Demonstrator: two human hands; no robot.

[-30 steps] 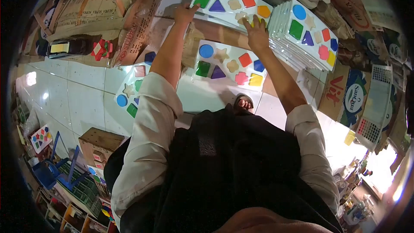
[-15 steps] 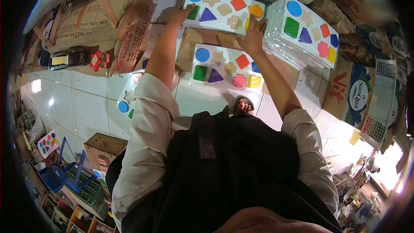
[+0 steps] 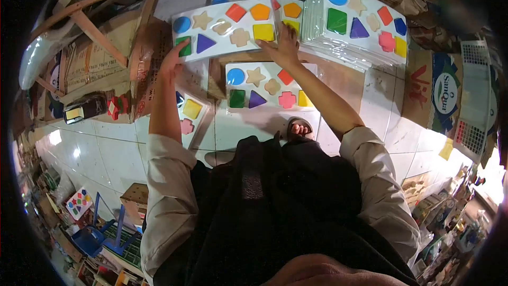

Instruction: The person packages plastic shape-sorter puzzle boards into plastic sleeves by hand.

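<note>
My left hand (image 3: 171,59) pinches left end of white rectangular film-wrapped board with coloured shapes (image 3: 224,30); my right hand (image 3: 284,47) by right end, grip unclear; board overlaps similar white board (image 3: 292,10), left of white board stack (image 3: 365,24); probably light, stiff, slippery; best held at ends.

White film-wrapped board (image 3: 222,27), coloured and plain shapes, askew, overlapping similar board (image 3: 292,10).

Head view: worn on the head, looking forward and steeply down.
Field: wide, curved toward dark corners.
Nearest: dark clothing (image 3: 286,217), bottom centre.
Mid-range: left hand (image 3: 172,60), right hand (image 3: 283,46).
</note>
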